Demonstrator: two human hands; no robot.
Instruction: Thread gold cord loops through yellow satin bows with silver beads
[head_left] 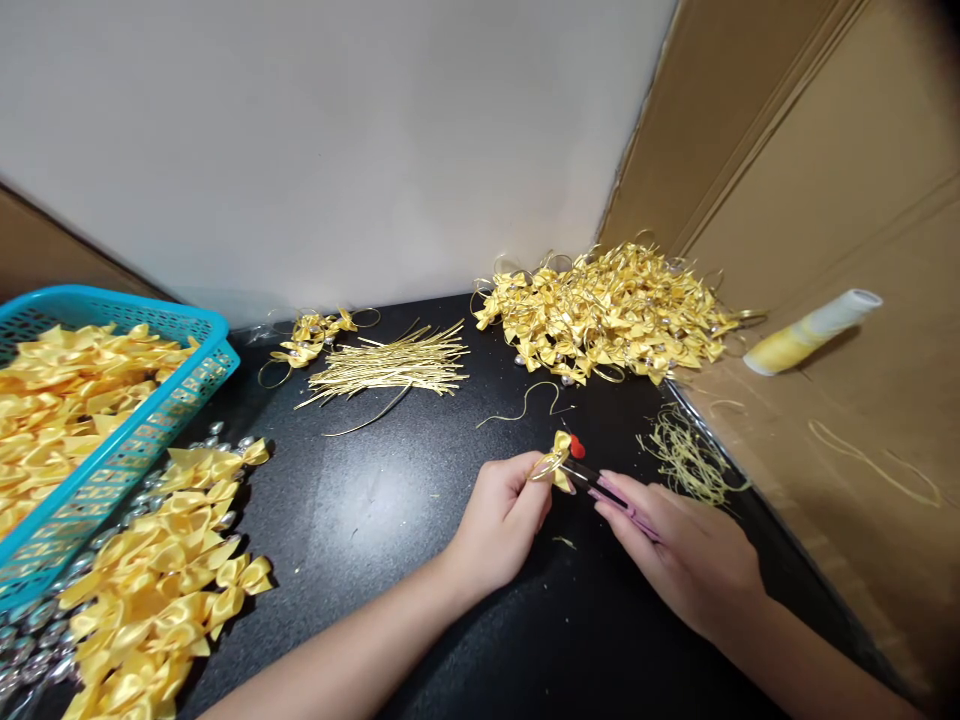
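My left hand [502, 520] pinches a yellow satin ribbon bow [559, 452] with a gold cord, above the black table. In my right hand [686, 550] is a small pair of thread snips [619, 505] with pink handles. Its dark metal tip meets the bow's right side; whether the blades are apart I cannot tell. A small red piece [577, 447] shows just behind the bow. Beyond the hands, a loose thin cord [525, 412] lies curled on the table. A tangle of short cord offcuts [690, 455] sits to the right of them.
At left stands a blue plastic basket [191, 365] of yellow bows. Loose bows [150, 580] and shiny clear beads [45, 640] lie beside it. Cut gold cords [394, 365] and a large heap of corded bows [607, 315] are farther back. A yellow-white tube [814, 332] rests against the cardboard [847, 200].
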